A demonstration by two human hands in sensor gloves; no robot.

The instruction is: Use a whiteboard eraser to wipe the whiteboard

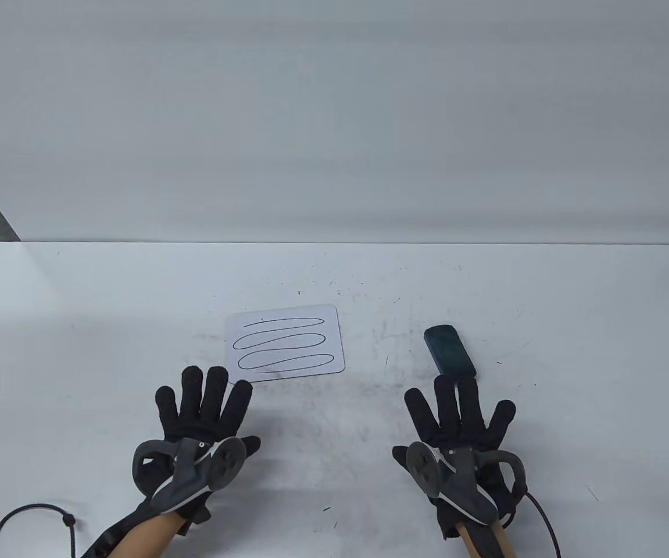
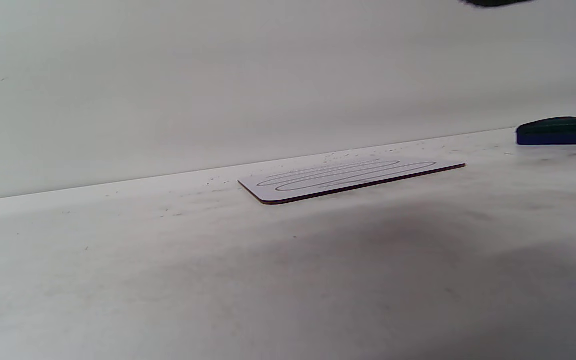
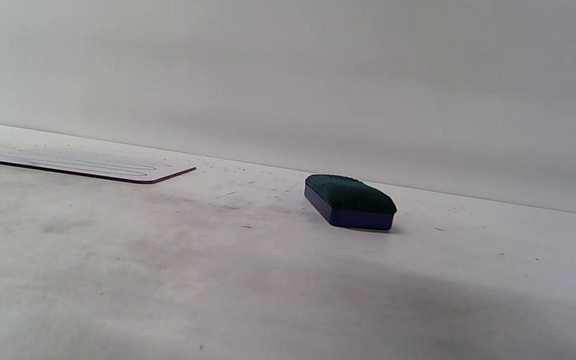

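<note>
The table (image 1: 485, 279) is viewed from above and in front. Both wrist views are set low, near its surface (almost skimming it), faced toward the back wall; whiteboard (image 2: 348, 177) and eraser (image 3: 350, 201) are shared by all three.

Whiteboard (image 1: 285, 343) with three looped marker lines lies flat on surface (image 1: 572, 325); eraser (image 1: 449, 351) to its right. Left hand (image 1: 203, 415) and right hand (image 1: 459, 421) splayed, empty.

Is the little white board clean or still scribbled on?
Still scribbled on. The small white rectangular whiteboard shows three long black looping lines, and the dark green eraser with a blue base lies apart on the table, untouched.
</note>
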